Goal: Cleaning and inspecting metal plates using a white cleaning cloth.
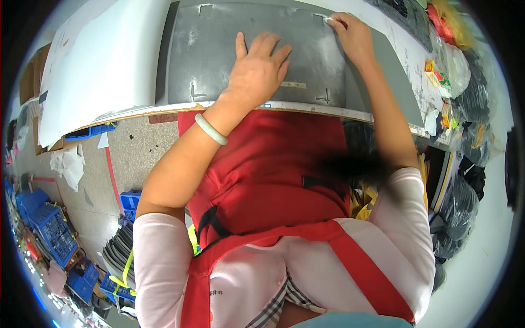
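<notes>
A dark grey rectangular sheet (210,60) with whitish smudges lies on the worktable in front of me. Small cut-out marks show near its corners. My left hand (257,71) rests on the middle of it, fingers spread and palm down. At the sheet's far right corner, beside a rectangular cut-out (319,20), my right hand (353,39) has its fingertips pinched together. A small whitish bit shows at those fingertips, too small to name. A piece of tape (293,85) sticks to the sheet near its front edge.
Large white sheets (109,54) cover the table's left side. A grey board (391,82) extends under the sheet to the right. Plastic bags (473,87) and small boxes (435,74) crowd the right edge. Blue crates (54,229) stand at lower left. My red apron (262,164) meets the table front.
</notes>
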Demonstrator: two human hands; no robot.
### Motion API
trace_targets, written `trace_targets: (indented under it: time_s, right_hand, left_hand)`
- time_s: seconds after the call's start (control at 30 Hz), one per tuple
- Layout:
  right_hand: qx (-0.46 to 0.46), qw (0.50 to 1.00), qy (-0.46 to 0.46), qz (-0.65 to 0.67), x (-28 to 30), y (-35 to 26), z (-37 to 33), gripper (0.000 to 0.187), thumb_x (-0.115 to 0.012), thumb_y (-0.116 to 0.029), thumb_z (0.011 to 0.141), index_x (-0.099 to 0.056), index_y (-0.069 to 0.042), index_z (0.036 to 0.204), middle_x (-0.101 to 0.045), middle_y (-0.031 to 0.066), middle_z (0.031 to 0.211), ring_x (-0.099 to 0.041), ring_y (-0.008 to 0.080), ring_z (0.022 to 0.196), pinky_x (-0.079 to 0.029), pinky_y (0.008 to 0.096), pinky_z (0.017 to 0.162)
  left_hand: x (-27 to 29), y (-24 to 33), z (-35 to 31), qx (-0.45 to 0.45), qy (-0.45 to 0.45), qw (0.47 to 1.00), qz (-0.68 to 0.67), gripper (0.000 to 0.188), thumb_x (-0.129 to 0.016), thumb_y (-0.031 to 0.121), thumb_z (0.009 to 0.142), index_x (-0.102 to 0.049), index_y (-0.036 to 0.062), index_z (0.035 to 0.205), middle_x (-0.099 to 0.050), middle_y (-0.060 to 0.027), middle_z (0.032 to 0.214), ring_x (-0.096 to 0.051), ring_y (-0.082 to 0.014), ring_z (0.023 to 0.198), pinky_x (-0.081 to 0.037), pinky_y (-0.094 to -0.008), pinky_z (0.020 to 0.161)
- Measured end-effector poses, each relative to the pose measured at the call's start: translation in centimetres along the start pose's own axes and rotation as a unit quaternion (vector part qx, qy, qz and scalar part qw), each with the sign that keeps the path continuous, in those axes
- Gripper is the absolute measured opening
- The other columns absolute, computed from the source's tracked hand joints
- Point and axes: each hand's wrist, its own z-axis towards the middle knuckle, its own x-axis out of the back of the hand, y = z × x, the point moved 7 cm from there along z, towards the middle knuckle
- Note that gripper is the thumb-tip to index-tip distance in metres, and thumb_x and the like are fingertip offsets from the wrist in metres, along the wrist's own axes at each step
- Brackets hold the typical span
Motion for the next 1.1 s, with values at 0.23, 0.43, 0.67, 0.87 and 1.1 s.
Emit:
trace_targets:
  time_s: [0.23, 0.43, 0.67, 0.87, 1.1]
  right_hand:
    - [0.114, 0.992, -0.014, -0.056, -2.3, -1.1, 2.7, 0.02, -0.072, -0.019, 0.086, -0.066, 0.0, 0.089, -0.067, 0.0182, 0.079, -0.066, 0.0357, 0.077, -0.051, 0.0424, 0.072]
    - [0.035, 0.992, -0.059, -0.102, -1.4, -1.0, 3.1, 0.018, -0.072, -0.016, 0.083, -0.066, 0.001, 0.088, -0.067, 0.0203, 0.079, -0.065, 0.0401, 0.077, -0.05, 0.0453, 0.07]
    - [-0.111, 0.988, -0.015, 0.11, -3.4, 4.6, 3.1, 0.011, -0.067, -0.011, 0.085, -0.067, 0.001, 0.086, -0.065, 0.01, 0.067, -0.061, 0.0191, 0.061, -0.048, 0.0364, 0.058]
    - [-0.129, 0.975, -0.175, 0.036, -3.9, 3.6, 4.4, 0.025, -0.071, -0.026, 0.093, -0.073, -0.003, 0.103, -0.071, 0.0039, 0.082, -0.065, 0.0122, 0.069, -0.053, 0.028, 0.068]
    - [-0.07, 0.954, -0.117, 0.268, -8.9, -6.3, 6.1, 0.013, -0.065, -0.012, 0.09, -0.07, 0.001, 0.093, -0.067, 0.0063, 0.073, -0.062, 0.0147, 0.065, -0.051, 0.0309, 0.06]
  left_hand:
    - [-0.2, -0.3, 0.1, 0.007, -0.004, 1.0, -0.011, 0.033, -0.066, 0.023, 0.094, -0.065, 0.0139, 0.125, -0.056, -0.0086, 0.132, -0.05, -0.0288, 0.131, -0.033, -0.0652, 0.111]
    - [-0.2, -0.4, -0.2, 0.014, 0.001, 1.0, -0.022, 0.032, -0.067, 0.024, 0.093, -0.066, 0.0143, 0.124, -0.057, -0.0081, 0.131, -0.051, -0.028, 0.129, -0.033, -0.0642, 0.111]
    - [-0.4, -0.2, 0.2, -0.001, 0.012, 1.0, -0.024, 0.032, -0.066, 0.027, 0.093, -0.066, 0.0134, 0.122, -0.056, -0.009, 0.131, -0.048, -0.0279, 0.131, -0.029, -0.0689, 0.111]
    - [-0.4, -0.7, -0.3, 0.022, 0.008, 1.0, 0.01, 0.031, -0.064, 0.026, 0.095, -0.065, 0.0169, 0.125, -0.057, -0.0063, 0.132, -0.05, -0.0261, 0.13, -0.032, -0.0637, 0.112]
    - [-1.1, -0.3, -0.2, 0.014, -0.02, 0.999, 0.032, 0.032, -0.06, 0.029, 0.098, -0.064, 0.0154, 0.127, -0.055, -0.0074, 0.135, -0.045, -0.0263, 0.136, -0.026, -0.0658, 0.115]
